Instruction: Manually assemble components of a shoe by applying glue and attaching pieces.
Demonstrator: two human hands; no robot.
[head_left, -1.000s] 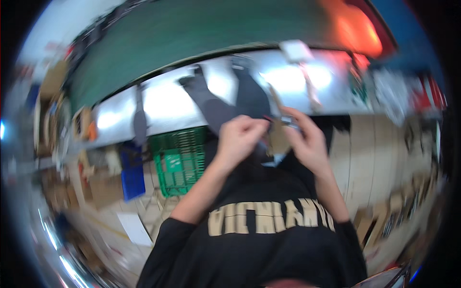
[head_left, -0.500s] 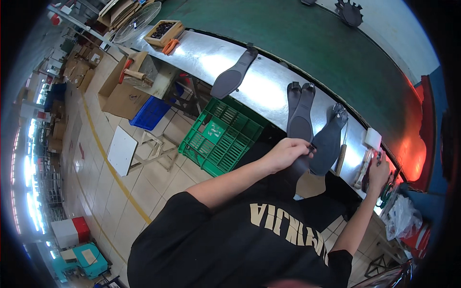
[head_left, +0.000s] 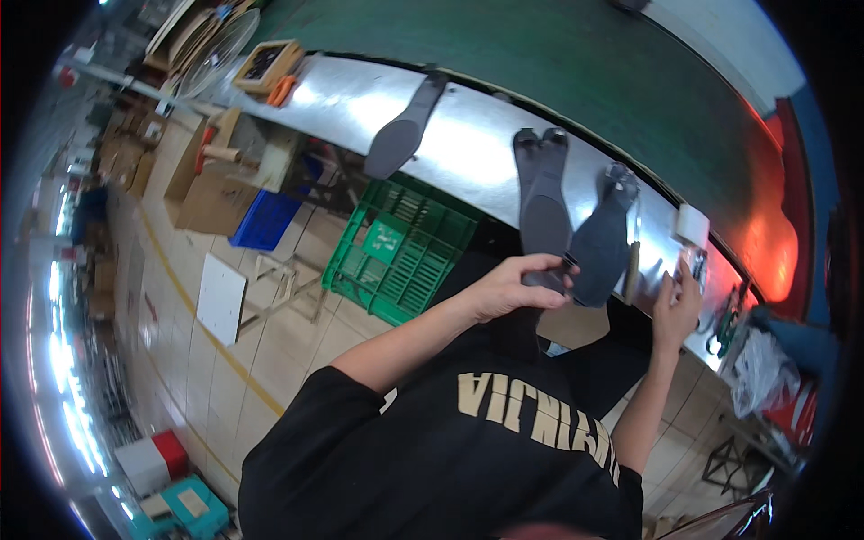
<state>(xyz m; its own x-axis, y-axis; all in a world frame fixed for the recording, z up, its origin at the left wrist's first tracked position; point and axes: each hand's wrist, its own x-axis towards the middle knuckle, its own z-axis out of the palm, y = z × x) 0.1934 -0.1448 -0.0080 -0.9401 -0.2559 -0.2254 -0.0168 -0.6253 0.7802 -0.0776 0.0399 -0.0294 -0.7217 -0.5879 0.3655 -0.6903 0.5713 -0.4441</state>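
My left hand [head_left: 517, 290] is closed around a dark shoe sole [head_left: 545, 281], its narrow end poking up past the fingertips; the lower part merges with my dark clothing. Just beyond it, two dark soles [head_left: 545, 220] lie overlapped on the metal bench top [head_left: 477, 162]. A wider dark sole [head_left: 601, 252] rests to their right, with a slim tool with a brown handle [head_left: 634, 270] alongside. My right hand [head_left: 677, 310] hovers at the bench's right end, fingers apart and apparently holding nothing. Near its fingertips are a white roll [head_left: 692, 225] and small metallic items, too blurred to name.
Another sole [head_left: 405, 130] lies farther left, past which are orange-handled scissors [head_left: 282, 90] and a wooden box of small dark parts [head_left: 267, 67]. A green crate [head_left: 400, 247] stands below the bench edge. Green-handled tools [head_left: 723, 333] and a clear plastic bag [head_left: 763, 360] are at right.
My right hand has drawn back left from the tools at the bench's right end, its fingers now spread. My left hand keeps its sole, turned slightly. The whole view has shifted a little.
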